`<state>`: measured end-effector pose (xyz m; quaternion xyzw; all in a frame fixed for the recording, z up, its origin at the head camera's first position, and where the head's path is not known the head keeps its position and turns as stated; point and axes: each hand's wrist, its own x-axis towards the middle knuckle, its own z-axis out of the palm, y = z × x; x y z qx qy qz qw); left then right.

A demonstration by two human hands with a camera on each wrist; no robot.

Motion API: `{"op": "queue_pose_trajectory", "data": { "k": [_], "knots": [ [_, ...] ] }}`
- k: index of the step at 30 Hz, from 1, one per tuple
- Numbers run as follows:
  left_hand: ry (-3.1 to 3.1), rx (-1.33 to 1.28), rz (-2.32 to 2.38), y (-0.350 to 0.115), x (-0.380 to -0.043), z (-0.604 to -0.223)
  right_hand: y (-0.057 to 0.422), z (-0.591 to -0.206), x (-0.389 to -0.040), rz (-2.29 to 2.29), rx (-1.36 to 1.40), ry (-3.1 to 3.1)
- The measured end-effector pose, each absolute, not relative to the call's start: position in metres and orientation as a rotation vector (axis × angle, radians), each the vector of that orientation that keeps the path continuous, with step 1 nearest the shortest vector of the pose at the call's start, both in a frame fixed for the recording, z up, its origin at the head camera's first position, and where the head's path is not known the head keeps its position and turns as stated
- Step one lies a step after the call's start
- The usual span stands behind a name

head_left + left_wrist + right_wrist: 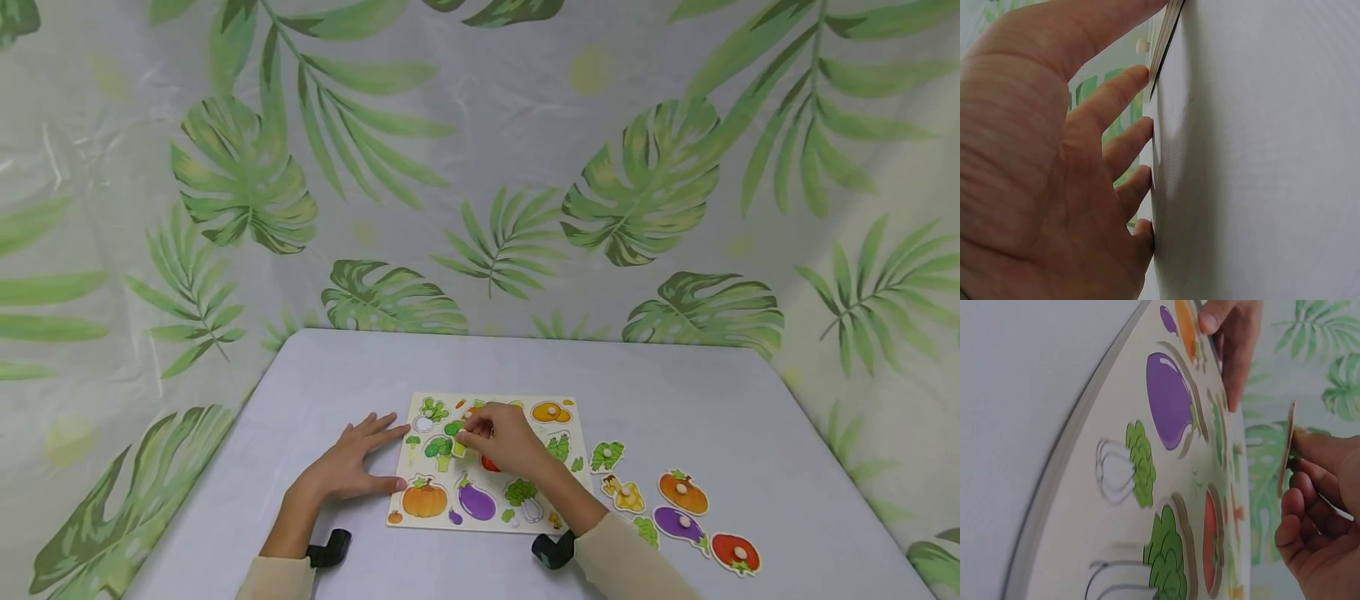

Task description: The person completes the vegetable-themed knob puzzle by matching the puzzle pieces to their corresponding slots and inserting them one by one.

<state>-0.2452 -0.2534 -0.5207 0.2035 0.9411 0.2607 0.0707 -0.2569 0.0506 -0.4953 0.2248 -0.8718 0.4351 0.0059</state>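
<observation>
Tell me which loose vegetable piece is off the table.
The green-topped piece pinched in the right hand, raised off the board; the other loose pieces lie on the table, right of the board.

Puzzle board (427, 522): pale, rectangular, lying flat on the white surface (337, 367). Face printed with vegetables in shallow outlined recesses; orange pumpkin and purple eggplant along the near edge, leafy greens and a broccoli picture farther up. Broccoli piece (458, 448): thin, flat, green crown, paler stalk; pinched in the right hand (506, 437), raised clear of the board's left half, near the printed broccoli; edge-on in the right wrist view.
</observation>
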Motion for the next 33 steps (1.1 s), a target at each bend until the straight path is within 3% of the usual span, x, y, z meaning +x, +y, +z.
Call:
{"op": "queue_pose_trajectory", "data": {
  "k": [33],
  "knots": [
    [2.818, 0.628, 0.809, -0.254, -0.245, -0.520, 0.013, -0.510, -0.261, 1.239, 0.625, -2.926]
  ]
}}
